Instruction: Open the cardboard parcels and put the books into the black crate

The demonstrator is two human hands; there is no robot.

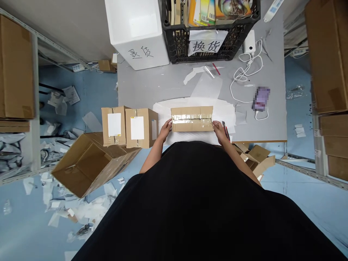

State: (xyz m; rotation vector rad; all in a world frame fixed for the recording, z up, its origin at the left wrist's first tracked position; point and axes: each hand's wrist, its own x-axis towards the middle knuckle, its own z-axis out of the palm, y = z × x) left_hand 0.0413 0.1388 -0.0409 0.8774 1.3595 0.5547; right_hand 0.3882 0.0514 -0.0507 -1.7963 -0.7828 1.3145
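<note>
Head view: taped carton [192, 119] lies crosswise in front of the person, on or just over a white sheet [230, 110] on the grey table [141, 85]. Left hand [165, 131] is at its left end, right hand [220, 132] at its right end. Hold at both ends probably steadies the box evenly and leaves the shiny taped seam on the upper face uncovered. White sheet likely serves as padding under the work spot.

Two labelled cartons [137, 127] stand side by side at the table's left front corner, labels showing; likely parked there so they don't crowd the hands. White bin [137, 40] and black crate [178, 45] of books [206, 12] sit at the back, probably to leave the front edge for handling. Phone [261, 98] with white cable [246, 75] lies off to the right, apart from the box. Red-and-black tool [226, 131], maybe a cutter, lies just beside the right hand, presumably for easy reach.

Fingers: both sets clamped on the taped carton's short ends, box between the two hands, fingertips touching near the front half of each end. How far they curl underneath: can't tell, hidden.
</note>
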